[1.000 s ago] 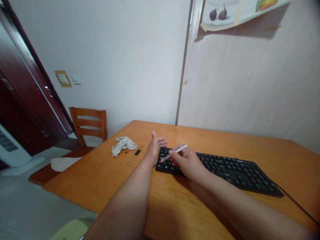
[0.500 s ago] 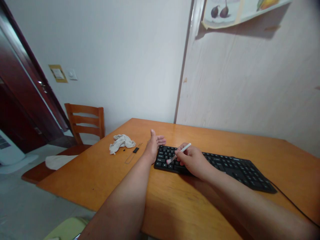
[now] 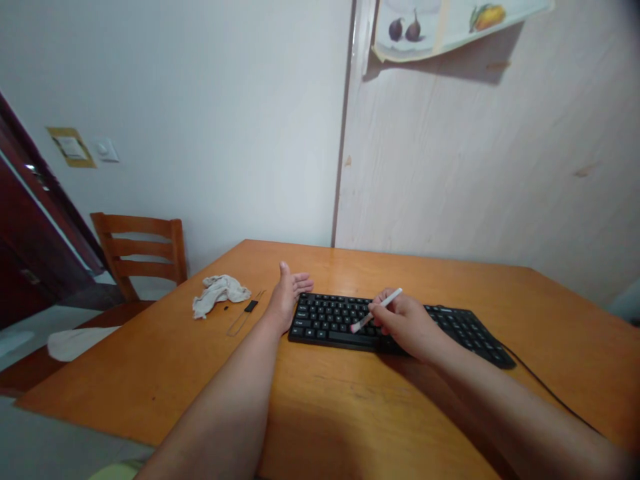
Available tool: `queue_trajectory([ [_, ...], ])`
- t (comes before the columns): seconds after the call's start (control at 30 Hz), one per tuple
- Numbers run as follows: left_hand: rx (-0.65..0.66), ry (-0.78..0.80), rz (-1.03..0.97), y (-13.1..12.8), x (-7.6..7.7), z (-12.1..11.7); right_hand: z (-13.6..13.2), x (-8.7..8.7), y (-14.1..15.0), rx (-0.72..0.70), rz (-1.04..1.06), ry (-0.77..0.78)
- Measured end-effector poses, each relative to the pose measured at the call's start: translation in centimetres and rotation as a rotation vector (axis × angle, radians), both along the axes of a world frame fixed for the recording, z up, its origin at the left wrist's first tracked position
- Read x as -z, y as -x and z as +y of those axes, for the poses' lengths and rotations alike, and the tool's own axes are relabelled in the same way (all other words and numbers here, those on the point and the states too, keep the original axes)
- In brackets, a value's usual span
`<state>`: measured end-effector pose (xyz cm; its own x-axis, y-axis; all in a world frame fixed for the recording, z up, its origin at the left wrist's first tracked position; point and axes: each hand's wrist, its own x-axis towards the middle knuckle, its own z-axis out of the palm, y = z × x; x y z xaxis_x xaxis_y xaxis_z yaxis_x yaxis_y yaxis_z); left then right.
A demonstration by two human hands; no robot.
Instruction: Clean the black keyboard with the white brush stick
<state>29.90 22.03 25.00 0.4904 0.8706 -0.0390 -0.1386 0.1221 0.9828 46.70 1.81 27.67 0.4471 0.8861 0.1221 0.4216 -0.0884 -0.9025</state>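
Note:
A black keyboard (image 3: 325, 320) lies on the wooden table, its cable running off to the right. My right hand (image 3: 400, 320) pinches a small brush (image 3: 383, 307) with a white handle. The pinkish bristles meet the keys just above the space bar, and this hand covers part of the keyboard's middle. At the keyboard's left end, my left hand (image 3: 287, 297) stands on edge with its thumb up and fingers stretched out, holding nothing. It rests against or right beside that end.
Left of my left hand lie a crumpled whitish cloth (image 3: 220, 293), a key puller-like wire tool with a black grip (image 3: 251, 306) and a small black piece (image 3: 226, 308). A wooden chair (image 3: 143, 250) stands beyond the table's (image 3: 325, 400) left edge.
The brush has moved right along the keys, from near the keyboard's left end to above the space bar. My left hand stays at the left end. The camera view has turned right.

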Motion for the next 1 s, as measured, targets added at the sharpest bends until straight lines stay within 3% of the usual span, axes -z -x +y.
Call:
queue_trajectory([
  [0.53,-0.026,-0.008,0.008,0.2,-0.3,-0.3,-3.3,0.0,-3.7,0.095,-0.123,0.005],
  [1.0,-0.039,0.003,-0.001,0.3,-0.6,-0.6,-4.7,-1.4,-5.7,0.168,-0.357,0.049],
])
